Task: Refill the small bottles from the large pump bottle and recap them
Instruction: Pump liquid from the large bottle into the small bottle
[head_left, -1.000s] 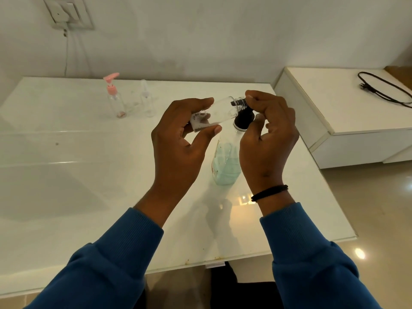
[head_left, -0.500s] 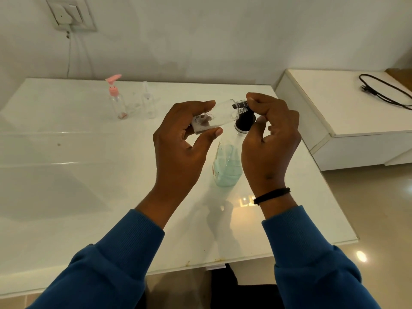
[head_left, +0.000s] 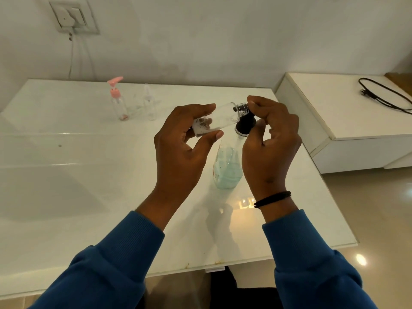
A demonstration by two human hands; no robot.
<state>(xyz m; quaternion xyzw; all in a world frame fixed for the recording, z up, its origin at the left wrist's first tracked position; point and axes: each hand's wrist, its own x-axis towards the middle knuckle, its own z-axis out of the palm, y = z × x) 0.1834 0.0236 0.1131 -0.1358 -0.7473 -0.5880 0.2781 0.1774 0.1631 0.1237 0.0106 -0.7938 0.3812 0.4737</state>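
Gripped small clear bottle (head_left: 219, 118) sideways between left hand (head_left: 185, 148) thumb and fingers, above white table (head_left: 66, 186). Pinched its threaded neck with right hand (head_left: 270, 141), over large pump bottle (head_left: 227, 168) holding pale green liquid. Behind: 2 small bottles (head_left: 120, 103).

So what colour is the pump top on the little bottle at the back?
Pink, seen in the head view.

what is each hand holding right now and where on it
The left hand grips the small clear plastic bottle by its base end, tilted sideways. The right hand rests fingers on the black pump head of the large bottle.
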